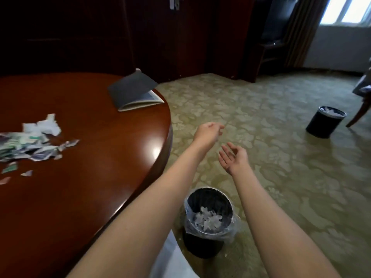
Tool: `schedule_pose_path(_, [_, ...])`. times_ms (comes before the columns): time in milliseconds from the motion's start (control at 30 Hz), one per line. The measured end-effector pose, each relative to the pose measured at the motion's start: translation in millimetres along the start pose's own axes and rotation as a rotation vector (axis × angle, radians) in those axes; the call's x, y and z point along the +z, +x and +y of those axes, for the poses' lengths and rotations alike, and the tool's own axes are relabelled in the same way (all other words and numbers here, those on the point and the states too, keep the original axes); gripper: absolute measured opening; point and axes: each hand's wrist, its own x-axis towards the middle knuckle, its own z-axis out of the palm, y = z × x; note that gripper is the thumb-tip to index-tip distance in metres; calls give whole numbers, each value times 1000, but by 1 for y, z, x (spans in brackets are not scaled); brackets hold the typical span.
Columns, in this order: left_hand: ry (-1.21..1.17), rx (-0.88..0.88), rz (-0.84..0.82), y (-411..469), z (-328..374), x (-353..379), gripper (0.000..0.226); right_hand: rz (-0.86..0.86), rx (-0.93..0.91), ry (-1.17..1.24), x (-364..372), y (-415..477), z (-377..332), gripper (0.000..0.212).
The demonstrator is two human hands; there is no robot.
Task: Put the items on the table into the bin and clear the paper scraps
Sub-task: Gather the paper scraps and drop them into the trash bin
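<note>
Hovering: hands (209, 131) (233, 159) x2, bins (200, 245) (319, 127) x2

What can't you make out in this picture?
Head view, the only one:
- paper scraps: the pile runs off the left edge, and the print is blurred.
- left hand: the fingers curl away from the camera, so whether it holds anything is hidden.
- booklet: the cover is blurred, no title readable.
- far bin: its contents are too small to identify.
- chair: mostly cut off by the right edge.
</note>
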Motion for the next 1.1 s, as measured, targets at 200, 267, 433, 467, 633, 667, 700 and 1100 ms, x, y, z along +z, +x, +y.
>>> schedule_pose_path(200, [15,111,113,-20,48,-66,35,-203,-68,-6,72,-39,-12,29])
schedule_pose_path(267, [-6,114,185,-25,55,-90,35,-263,-83,-3,92,-53,-12,33])
schedule_pose_path(433, [45,135,333,-45,56,-155,29,-433,-121,-111,139,-82,1,41])
schedule_pose_path(467, [64,145,364,-49,54,-169,30,-468,-137,-176,148,-88,7,38])
schedule_pose_path(633, [214,184,559,-70,36,-236,32,-763,-234,-781,180,-110,47,33])
schedule_pose_path(667, [260,176,597,-75,31,-249,32,-817,-268,-929,184,-113,54,36])
schedule_pose_path(700, [303,163,635,-80,26,-261,33,-864,-310,-1073,188,-115,61,42])
schedule_pose_path(1100, [822,-211,857,-126,-34,-382,45,-1035,-688,-1820,237,-134,133,121])
